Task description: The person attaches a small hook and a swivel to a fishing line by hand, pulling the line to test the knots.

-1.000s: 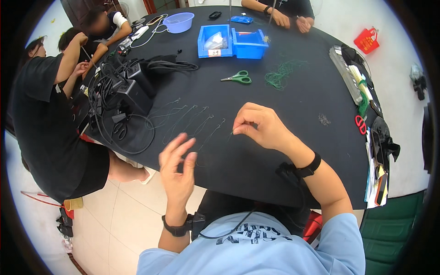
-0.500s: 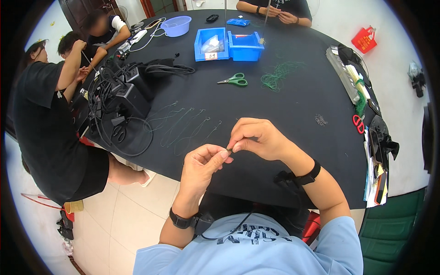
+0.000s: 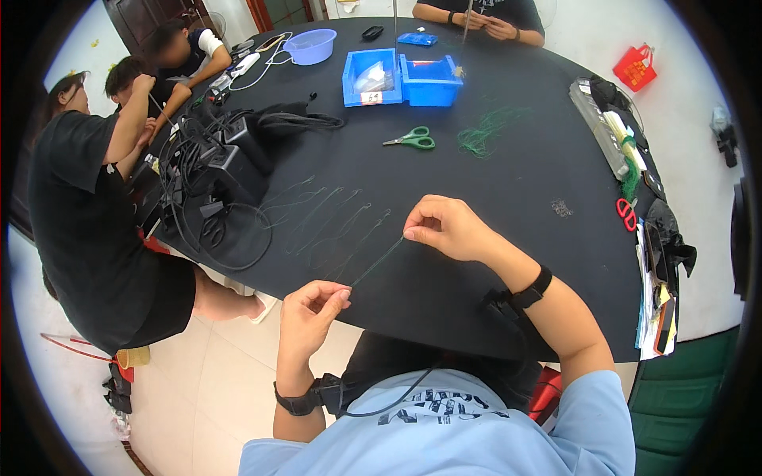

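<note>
A thin green thread (image 3: pixel 376 264) is stretched between my two hands, slanting up from left to right. My left hand (image 3: pixel 312 313) pinches its lower end near the table's front edge. At the upper end, my right hand (image 3: pixel 446 228) pinches it between thumb and fingertips; anything small inside that pinch is hidden. Several similar threads (image 3: pixel 327 226) lie side by side on the table, left of my right hand, with small pale tips at their far ends. A loose tangle of green thread (image 3: pixel 479 140) lies farther off, and a little pile of tiny metal pieces (image 3: pixel 561 208) is to the right.
Green-handled scissors (image 3: pixel 414 139) lie on the black table (image 3: pixel 476 309), before two blue bins (image 3: pixel 371 93). Black adapters and cables (image 3: pixel 238 170) crowd the left. Papers (image 3: pixel 647 313) and red scissors (image 3: pixel 626 214) line the right edge. Other people sit or stand around the table.
My hands were close together, pinching something small. Now the left hand has moved down and left, the right slightly up, and the thread is drawn out between them.
</note>
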Available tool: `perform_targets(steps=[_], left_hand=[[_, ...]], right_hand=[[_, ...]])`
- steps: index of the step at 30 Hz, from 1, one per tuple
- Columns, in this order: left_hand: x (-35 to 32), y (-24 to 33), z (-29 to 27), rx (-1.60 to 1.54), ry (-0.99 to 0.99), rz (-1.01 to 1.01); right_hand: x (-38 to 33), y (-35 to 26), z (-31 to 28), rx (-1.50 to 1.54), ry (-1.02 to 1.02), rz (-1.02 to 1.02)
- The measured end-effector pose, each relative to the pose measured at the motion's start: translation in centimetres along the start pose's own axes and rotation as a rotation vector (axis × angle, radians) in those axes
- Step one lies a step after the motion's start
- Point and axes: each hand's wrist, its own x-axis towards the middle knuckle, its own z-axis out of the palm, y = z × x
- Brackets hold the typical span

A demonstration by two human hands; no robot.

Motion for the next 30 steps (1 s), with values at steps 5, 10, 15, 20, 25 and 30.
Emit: perform_targets(steps=[5,10,15,20,25,30], left_hand=[[-0.2,-1.5,0.2,0.500,0.248,0.176],[0.2,-1.3,1.0,0.600,0.321,0.298],[0.1,-0.9,0.4,0.645,0.359,0.211],[-0.3,-0.7,-0.3,0.648,0.365,0.153],[-1.1,-0.4,-1.3,0.664,0.302,0.091],[-1.9,0.3,-2.5,0.640,0.214,0.023]], right_hand=[[1.9,1.6,1.8,-0.126,0.002,0.069],[3.2,2.2,2.2,-0.210,0.065,0.145],[3.7,2.4,2.4,-0.173,0.076,0.242],[3.9,2.4,2.5,-0.155,0.088,0.293],[3.8,2.4,2.2,-0.145,0.101,0.284],[3.9,2.4,1.9,-0.112,0.091,0.318]])
